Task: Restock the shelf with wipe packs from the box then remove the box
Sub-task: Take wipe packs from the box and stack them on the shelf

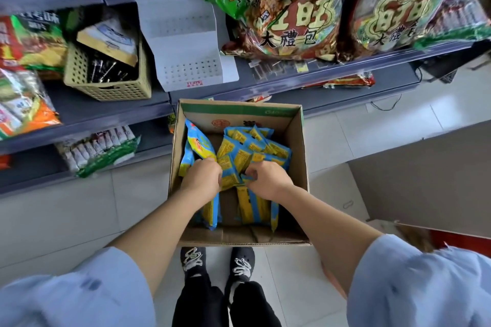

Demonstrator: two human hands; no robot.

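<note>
An open cardboard box (297,146) stands on the floor in front of the shelves, just ahead of my feet. Inside lie several blue-and-yellow wipe packs (255,146), some flat, some standing on edge. Both my hands are down in the box. My left hand (202,178) curls its fingers round packs at the left middle. My right hand (265,180) pinches the edge of a pack beside it. A white perforated shelf bin (186,42) with nothing showing in it sits on the shelf above the box.
A beige lattice basket (106,79) stands left of the white bin. Large red-and-gold snack bags (292,21) fill the shelf to the right. Snack packs (24,93) crowd the left shelves. A grey counter side (425,180) rises at the right of the tiled floor.
</note>
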